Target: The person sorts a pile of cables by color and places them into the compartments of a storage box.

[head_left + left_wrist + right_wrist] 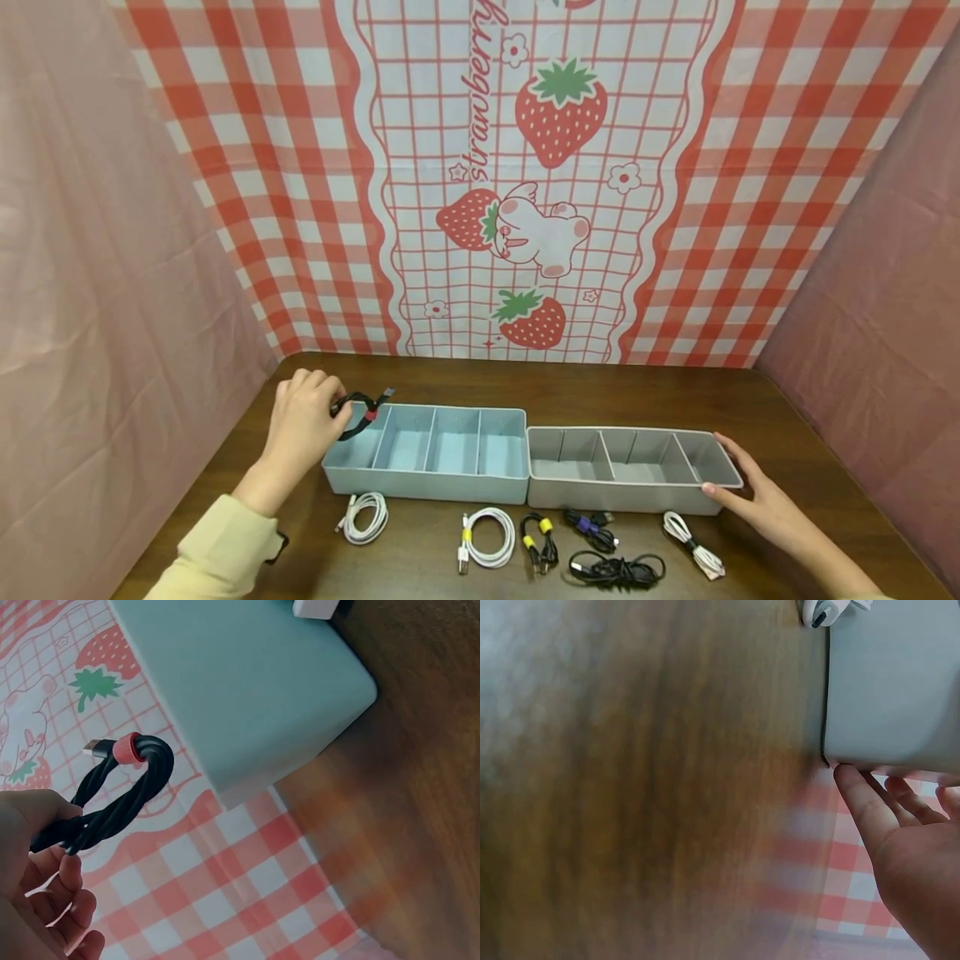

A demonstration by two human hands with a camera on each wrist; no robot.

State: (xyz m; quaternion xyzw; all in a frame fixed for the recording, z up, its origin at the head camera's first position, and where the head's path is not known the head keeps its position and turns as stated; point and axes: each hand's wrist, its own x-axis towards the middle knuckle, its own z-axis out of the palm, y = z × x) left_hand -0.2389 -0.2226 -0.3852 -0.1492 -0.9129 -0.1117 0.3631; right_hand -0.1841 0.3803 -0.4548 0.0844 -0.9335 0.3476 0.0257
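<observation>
Between thumb and fingers, my left hand [306, 417] pinches a coiled black cable [362, 422] with a red tie and a bare metal plug. It is raised over the leftmost compartment of a light blue divided box [427, 486]. In the left wrist view the cable [112, 814] loops out from the fingertips, beside the box's outer wall [247, 697]. My right hand [765, 500] touches the right end of a grey divided box [622, 495], thumb at the front rim and fingers at the far corner. In the right wrist view its fingers [866, 806] lie fairly straight against that end.
In front of the boxes lie a coiled white cable [366, 518], a white cable with a yellow tie [491, 560], a short black cable with yellow ties [550, 550], a black cable with a purple tie [591, 528], a black cable bundle [618, 572] and a white bundle [693, 546].
</observation>
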